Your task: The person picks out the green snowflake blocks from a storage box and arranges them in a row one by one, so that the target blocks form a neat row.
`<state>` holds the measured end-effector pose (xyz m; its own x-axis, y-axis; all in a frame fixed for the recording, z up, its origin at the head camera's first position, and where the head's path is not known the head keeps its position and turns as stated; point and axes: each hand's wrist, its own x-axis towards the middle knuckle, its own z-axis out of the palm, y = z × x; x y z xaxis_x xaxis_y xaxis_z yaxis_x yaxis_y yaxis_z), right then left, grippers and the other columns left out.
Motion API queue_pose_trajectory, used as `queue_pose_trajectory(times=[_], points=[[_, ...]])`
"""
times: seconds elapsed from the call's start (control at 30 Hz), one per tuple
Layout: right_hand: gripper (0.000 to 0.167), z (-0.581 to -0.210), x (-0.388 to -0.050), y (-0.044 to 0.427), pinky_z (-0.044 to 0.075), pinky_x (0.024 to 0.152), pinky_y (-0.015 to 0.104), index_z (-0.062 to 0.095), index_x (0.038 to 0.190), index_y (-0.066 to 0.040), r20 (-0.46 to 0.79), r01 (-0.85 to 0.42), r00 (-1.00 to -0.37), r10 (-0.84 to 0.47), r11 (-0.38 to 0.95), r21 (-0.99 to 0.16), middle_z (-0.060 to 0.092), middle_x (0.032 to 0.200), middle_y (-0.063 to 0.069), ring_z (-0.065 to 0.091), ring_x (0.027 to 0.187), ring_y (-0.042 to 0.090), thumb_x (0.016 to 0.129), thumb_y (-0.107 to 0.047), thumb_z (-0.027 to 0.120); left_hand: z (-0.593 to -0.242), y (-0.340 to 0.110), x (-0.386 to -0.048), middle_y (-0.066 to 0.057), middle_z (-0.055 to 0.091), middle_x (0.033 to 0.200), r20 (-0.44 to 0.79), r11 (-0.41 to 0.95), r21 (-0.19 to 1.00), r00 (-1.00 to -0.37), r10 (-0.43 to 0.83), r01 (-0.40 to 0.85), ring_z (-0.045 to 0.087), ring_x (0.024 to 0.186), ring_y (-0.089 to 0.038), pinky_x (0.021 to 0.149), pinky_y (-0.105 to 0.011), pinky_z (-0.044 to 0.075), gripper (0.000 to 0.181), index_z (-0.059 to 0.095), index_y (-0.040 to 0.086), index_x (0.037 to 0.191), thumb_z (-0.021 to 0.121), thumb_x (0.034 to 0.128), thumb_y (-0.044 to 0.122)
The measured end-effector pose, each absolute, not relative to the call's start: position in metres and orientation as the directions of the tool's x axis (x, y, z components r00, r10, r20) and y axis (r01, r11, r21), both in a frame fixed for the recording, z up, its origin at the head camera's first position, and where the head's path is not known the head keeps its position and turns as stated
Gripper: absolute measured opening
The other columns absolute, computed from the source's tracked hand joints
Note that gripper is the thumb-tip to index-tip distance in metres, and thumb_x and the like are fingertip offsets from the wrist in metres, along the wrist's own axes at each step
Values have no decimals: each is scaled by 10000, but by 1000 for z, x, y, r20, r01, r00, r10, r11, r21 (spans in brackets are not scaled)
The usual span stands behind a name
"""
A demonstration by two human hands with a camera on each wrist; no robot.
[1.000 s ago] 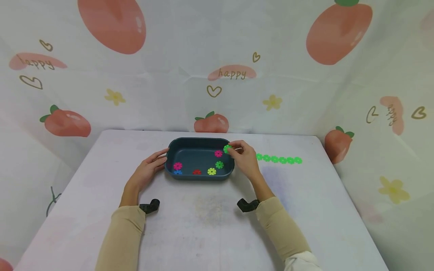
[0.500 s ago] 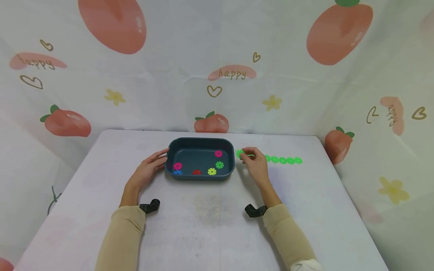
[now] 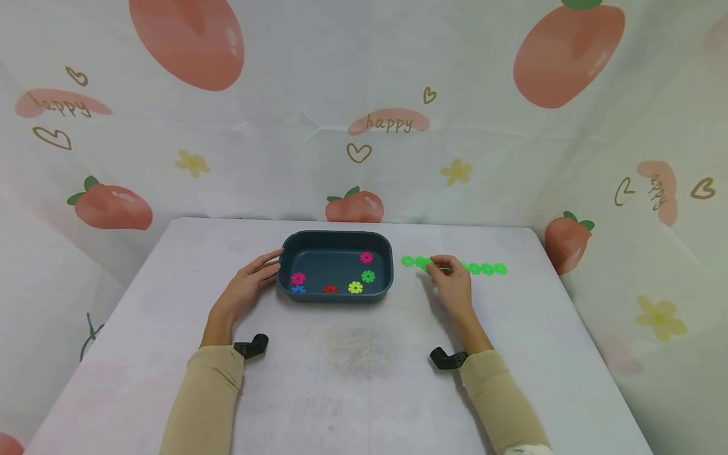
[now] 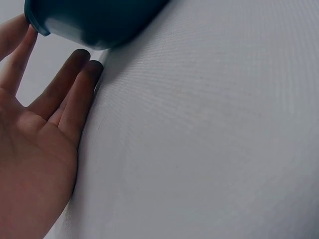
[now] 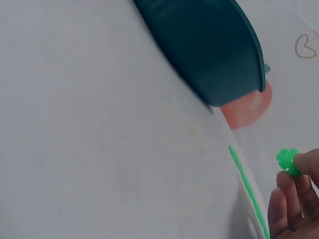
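Observation:
My right hand (image 3: 455, 287) pinches a green flower-shaped disc (image 5: 287, 160) between thumb and finger. It is above a row of green flower discs (image 3: 487, 269) on the table, right of the tray, and hides the row's middle. In the right wrist view that row (image 5: 247, 184) looks like a thin line below the hand. With fingers extended, my left hand (image 3: 241, 294) touches the left end of the dark blue-green tray (image 3: 335, 298). Inside lie pink discs (image 3: 366, 258), a green disc (image 3: 368, 277), a yellow disc (image 3: 355, 288), and partly hidden red (image 3: 330, 289) and blue (image 3: 298, 289) ones.
A white-covered table (image 3: 341, 392) carries the tray and the row. Behind it hangs a cloth (image 3: 273, 158) printed with fruit and hearts. Each wrist wears a black camera mount (image 3: 446, 359). A dark green cord (image 3: 90, 333) shows beyond the left table edge.
From the tray's right rim, my right hand has moved right along the row, carrying the pinched green disc. The row's left end now shows. My left hand and the tray have stayed put.

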<state>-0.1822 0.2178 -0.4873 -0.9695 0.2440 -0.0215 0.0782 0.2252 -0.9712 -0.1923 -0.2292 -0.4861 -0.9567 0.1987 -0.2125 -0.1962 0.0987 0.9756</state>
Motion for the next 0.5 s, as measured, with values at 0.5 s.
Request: queue_pose_trajectory(times=[0.5], points=[[297,-485,-182,263,525,652,148,676,1213,-35,-45,142,-923,383,229,-963,600,958,-89,603,779,50,961,-189,707,-484,-228,-190,-135,414,1612,-209,109,976,-957,199,-191,539,1280,2,1010,-101,465,564,426,207,1565,571,1048,379]])
